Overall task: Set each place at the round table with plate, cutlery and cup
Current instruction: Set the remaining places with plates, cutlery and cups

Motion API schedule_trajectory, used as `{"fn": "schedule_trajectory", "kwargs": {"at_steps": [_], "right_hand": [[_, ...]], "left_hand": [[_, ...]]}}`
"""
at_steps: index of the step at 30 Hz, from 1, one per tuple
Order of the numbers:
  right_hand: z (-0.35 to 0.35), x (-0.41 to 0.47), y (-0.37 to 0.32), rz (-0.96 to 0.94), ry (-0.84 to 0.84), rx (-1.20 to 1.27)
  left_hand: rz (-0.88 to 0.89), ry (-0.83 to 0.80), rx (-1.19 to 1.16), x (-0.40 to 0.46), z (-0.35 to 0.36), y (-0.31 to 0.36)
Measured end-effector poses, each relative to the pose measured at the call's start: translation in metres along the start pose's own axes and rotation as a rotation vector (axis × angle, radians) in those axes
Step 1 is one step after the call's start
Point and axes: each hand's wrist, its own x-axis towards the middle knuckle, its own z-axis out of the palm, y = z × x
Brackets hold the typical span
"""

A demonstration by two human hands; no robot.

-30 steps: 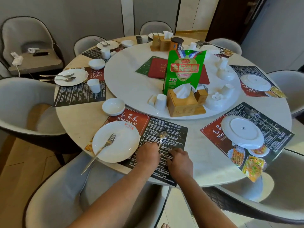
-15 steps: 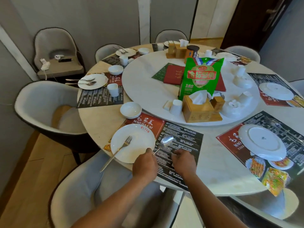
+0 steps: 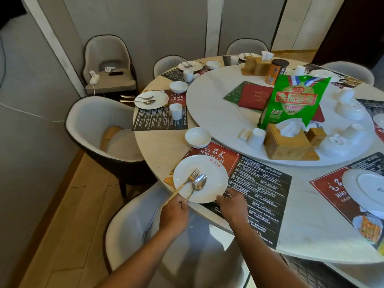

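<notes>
head view looks down on the near place, where the left hand [image 3: 174, 213] pinches the handle end of the spoon [image 3: 197, 185] with curled fingers; its bowl rests on the white plate [image 3: 200, 178], just beside the fork [image 3: 187, 182], which lies slanted across the same plate with its handle over the near rim. the right hand [image 3: 231, 205] touches the plate's near right rim; whether its fingers curl under the rim i cannot tell.

to finish this step well, i judge the spoon should be lowered flat alongside the fork without knocking it, while the right hand steadies the plate so it does not slide on the placemat [image 3: 259, 190], near the edge of the bench [image 3: 160, 146]. both handles overhang the rim, so a careless release could tip them off.

this place seems to lack a cup. a white bowl [image 3: 197, 137] sits just beyond the placemat, and a spare cup [image 3: 255, 137] stands on the turntable [image 3: 218, 113] beside the tissue box [image 3: 287, 142], reachable over the bowl. the grey chair [image 3: 133, 231] under the arms crowds the approach. the next place to the left already has plate, cutlery and cup.
</notes>
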Motion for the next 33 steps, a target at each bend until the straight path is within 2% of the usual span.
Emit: {"fn": "schedule_trajectory", "kwargs": {"at_steps": [4,14,19,25,29,33], "right_hand": [[0.000,-0.001,-0.002,0.009,0.008,-0.009],[-0.007,-0.003,-0.005,0.003,-0.060,0.031],[-0.008,-0.001,-0.002,0.012,-0.068,0.033],[-0.018,0.004,-0.001,-0.016,-0.037,0.001],[-0.038,0.012,-0.003,-0.058,-0.034,-0.070],[-0.066,0.027,-0.004,-0.149,-0.037,-0.205]], "left_hand": [[0.013,-0.030,-0.002,0.000,-0.002,-0.003],[0.000,-0.056,0.180,0.005,-0.007,-0.002],[0.026,0.022,0.267,0.001,-0.009,0.001],[0.258,0.290,0.656,-0.012,-0.014,0.016],[0.359,0.306,0.684,-0.010,0.002,0.041],[0.457,0.231,0.629,-0.003,0.035,0.072]]}}
